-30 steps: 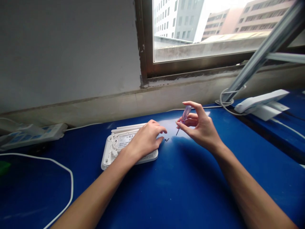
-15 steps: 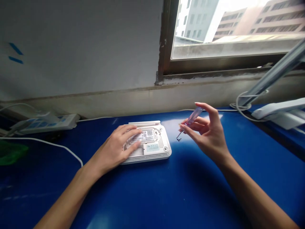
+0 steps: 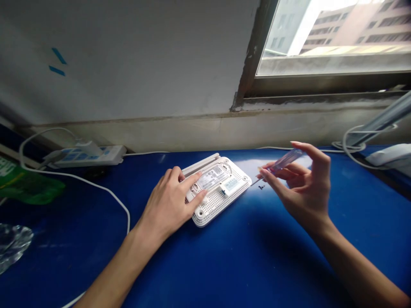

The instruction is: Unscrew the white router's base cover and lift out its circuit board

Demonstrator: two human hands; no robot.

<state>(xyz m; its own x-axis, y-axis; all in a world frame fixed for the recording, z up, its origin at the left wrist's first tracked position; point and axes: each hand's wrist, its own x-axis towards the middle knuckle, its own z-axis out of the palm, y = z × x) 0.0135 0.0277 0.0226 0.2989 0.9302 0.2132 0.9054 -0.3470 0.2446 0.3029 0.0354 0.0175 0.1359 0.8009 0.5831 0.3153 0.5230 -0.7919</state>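
Note:
A white router (image 3: pixel 229 186) lies upside down on the blue table, its perforated base and labels facing up and its antennas folded along the far edge. My left hand (image 3: pixel 171 201) grips it from the near left, with fingers across the base. My right hand (image 3: pixel 302 184) hangs in the air to the right, pinching a small screwdriver (image 3: pixel 284 161) with a translucent purple handle. Its thin shaft points left towards the router. Just below the tip, a few tiny dark screws (image 3: pixel 261 187) lie on the table.
The blue table (image 3: pixel 244 265) meets a wall and window at the back. A power strip (image 3: pixel 86 155) with white cables sits back left, with a green bag (image 3: pixel 25 184) and clear plastic (image 3: pixel 11 246) nearby. A metal bar (image 3: pixel 382 122) rises back right.
The router has turned counterclockwise under my left hand. The whole scene has shifted right in view, and the screws show again beside the screwdriver tip.

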